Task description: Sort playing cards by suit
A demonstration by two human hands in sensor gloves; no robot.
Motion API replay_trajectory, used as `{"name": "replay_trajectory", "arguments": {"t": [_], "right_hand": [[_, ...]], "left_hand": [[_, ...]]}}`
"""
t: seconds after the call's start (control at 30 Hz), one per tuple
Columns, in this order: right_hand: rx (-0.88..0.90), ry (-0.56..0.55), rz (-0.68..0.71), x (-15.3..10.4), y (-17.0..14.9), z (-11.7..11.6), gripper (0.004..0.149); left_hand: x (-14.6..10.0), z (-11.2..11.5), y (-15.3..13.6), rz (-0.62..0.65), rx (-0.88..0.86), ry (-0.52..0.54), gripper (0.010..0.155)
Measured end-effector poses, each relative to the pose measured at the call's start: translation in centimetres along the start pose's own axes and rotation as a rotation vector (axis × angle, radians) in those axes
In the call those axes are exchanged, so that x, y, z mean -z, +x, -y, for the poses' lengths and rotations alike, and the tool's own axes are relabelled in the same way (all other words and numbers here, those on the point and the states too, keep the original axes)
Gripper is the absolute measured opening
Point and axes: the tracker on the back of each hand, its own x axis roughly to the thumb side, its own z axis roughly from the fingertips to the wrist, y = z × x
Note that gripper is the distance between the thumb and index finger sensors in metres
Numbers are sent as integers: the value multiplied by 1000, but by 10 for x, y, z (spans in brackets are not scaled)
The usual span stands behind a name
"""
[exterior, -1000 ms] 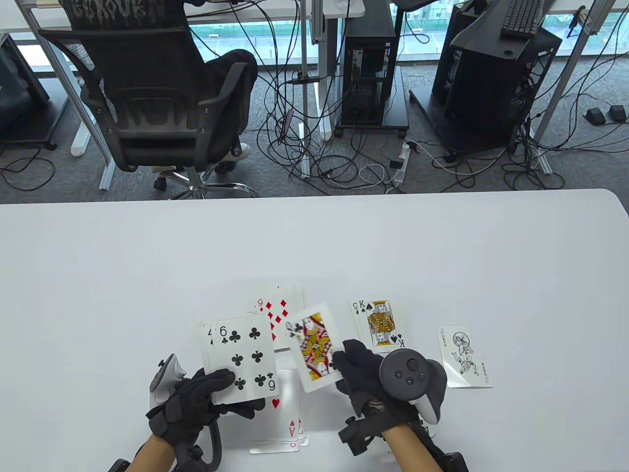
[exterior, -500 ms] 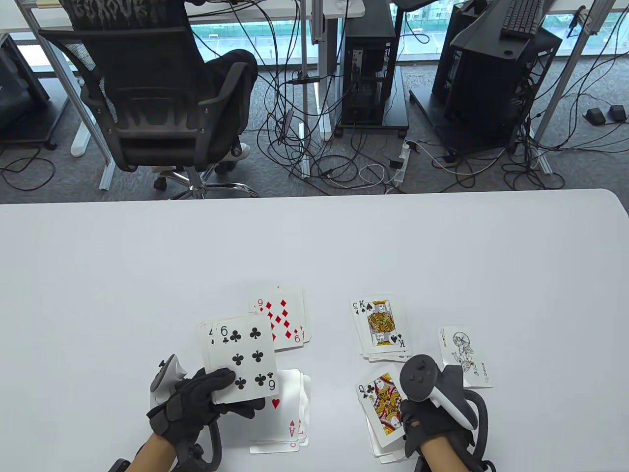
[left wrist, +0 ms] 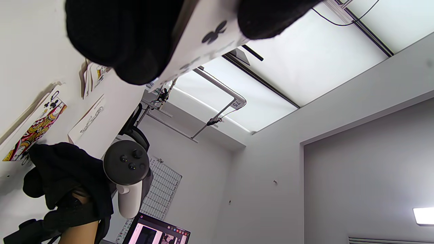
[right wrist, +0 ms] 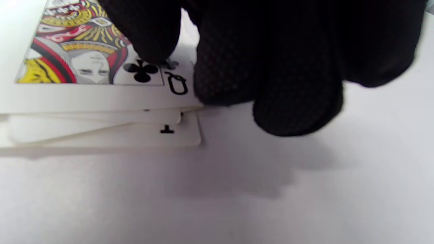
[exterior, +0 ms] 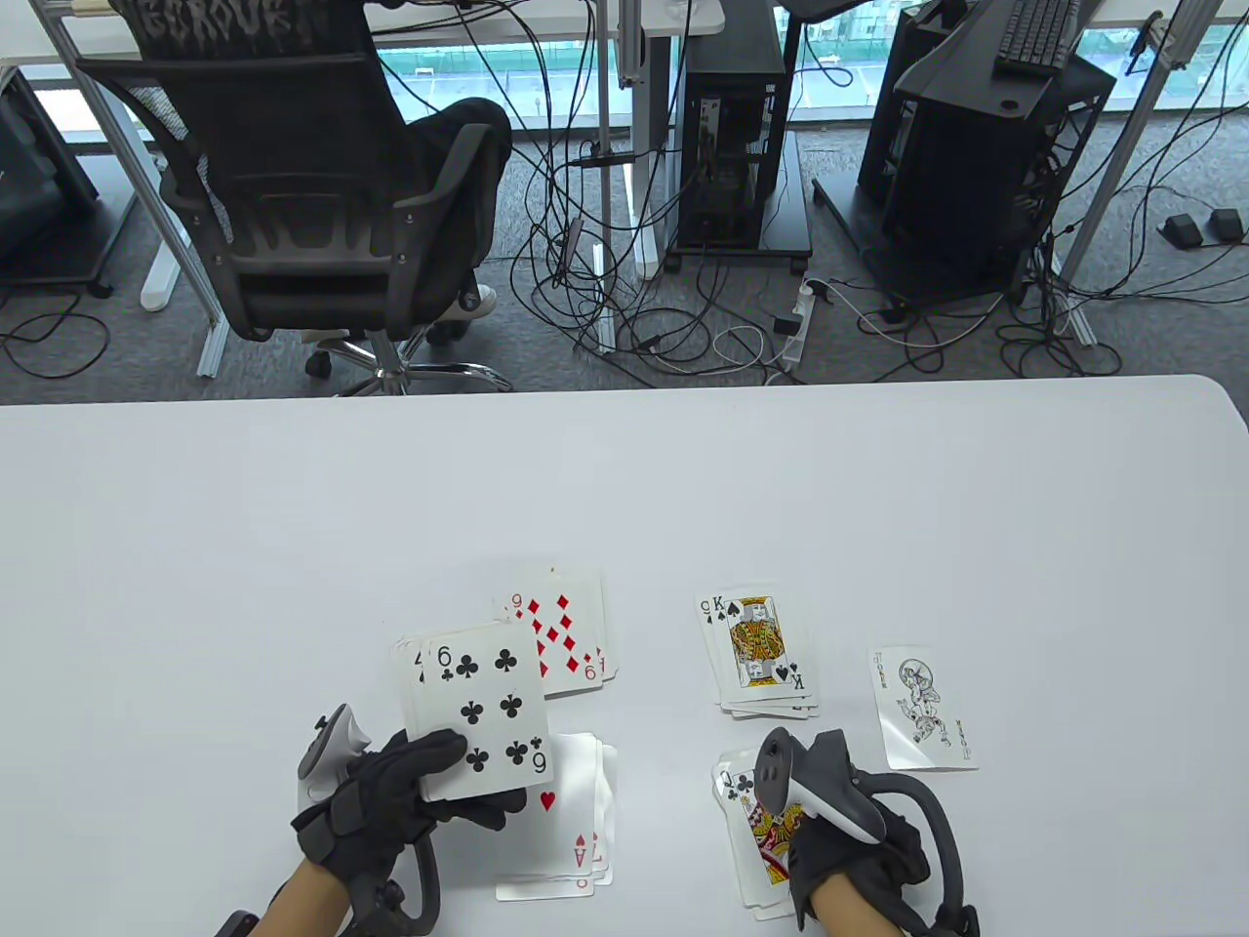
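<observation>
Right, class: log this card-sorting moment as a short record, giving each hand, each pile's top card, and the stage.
left hand: grips the undealt stack, six of clubs on top
right hand: fingers on queen of clubs, atop the clubs pile
diamonds pile: nine showing
spades pile: king showing
hearts pile: ace showing
joker: lies alone
stage: queen being placed

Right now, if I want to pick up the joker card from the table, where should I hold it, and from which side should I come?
The joker card lies flat and alone, right of the king of spades pile, with bare table along its right edge. Probably best: come from the right, lift that long right edge with a fingertip, then pinch it, thumb on top.
</observation>
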Motion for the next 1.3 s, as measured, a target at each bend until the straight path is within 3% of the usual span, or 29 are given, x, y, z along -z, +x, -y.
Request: {"name": "replay_trajectory", "arguments": {"t": [0.13,0.23,0.3,0.43,0.5,0.6,0.73,0.93,1.1,1.3], "right_hand": [[74,-39,24,-4,3,15,52],[150,-145,115,-12,13,35,52],[232,-212,237,-17,24,49,53],[468,-212,506,-26,49,73,54],[565,-267,615,-33,66,82,55],[629,-408,726,-42,86,87,59],[703,-507,834,-49,112,85,66],[772,-557,869,-48,138,79,79],[782,-674,855,-48,145,78,68],[983,-581,851,-38,141,76,49]], "left_hand": [[0,0,0,3,3,-2,52],[0,-1,0,1,3,-3,52],[0,-1,-1,1,3,-3,52],[0,0,0,4,4,-1,52],[0,0,1,8,7,0,52],[0,-1,0,8,9,-1,52],[0,-1,0,7,12,-4,52],[0,-1,1,11,17,-9,52],[0,-1,1,14,18,-13,52],[0,-2,1,13,24,-12,52]]}}
